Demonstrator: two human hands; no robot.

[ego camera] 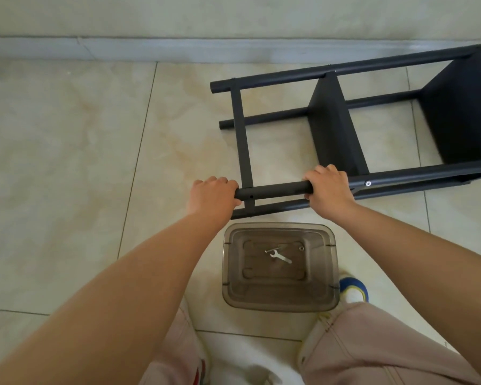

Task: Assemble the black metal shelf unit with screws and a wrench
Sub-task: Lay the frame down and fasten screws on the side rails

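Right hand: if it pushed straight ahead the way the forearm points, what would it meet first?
The right hand already grips the near post of the shelf unit. Beyond it probably lies the middle shelf panel, though depth is unclear.

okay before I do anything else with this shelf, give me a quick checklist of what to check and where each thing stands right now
1. Both hands on the frame: ok. Left hand and right hand grip the near post of the shelf unit.
2. Unit steady: ok, lying on its side on the floor.
3. Wrench within reach: ok, wrench lies in the plastic bin by your feet.
4. Spare screws: a long screw lies beside the wrench; how many, cannot tell.
5. Empty hole in the near post: not ok, no screw fitted.
6. Fitted screw tight: cannot tell.
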